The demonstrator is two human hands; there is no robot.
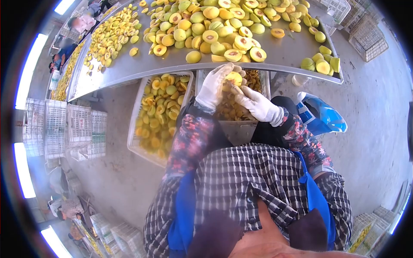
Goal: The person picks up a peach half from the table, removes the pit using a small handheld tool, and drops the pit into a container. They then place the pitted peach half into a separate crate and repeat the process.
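Processing hall, concrete floor. A long steel table runs across the top of the view, with a heap of yellow fruit on it, whole and halved. Empty white crates are stacked at left. Another person works at the far end.

Both hands are in white gloves, off the table's near edge and over a steel bin of brownish scraps.
- Left hand: fingers curled round one fruit, cut face showing, held just below the table edge.
- Right hand: partly closed, fingertips against the underside of the same fruit. Cannot tell whether it holds a small tool.

A crate of yellow halves sits just left of the bin, under the table. A blue bag lies at right.

Judgement: the step in hand looks like working the centre of this piece, probably taking out the stone, with scraps falling into the bin. The next move calls for a firm left-hand hold while the right presses in. The cleaned piece must then go clear of the bin.
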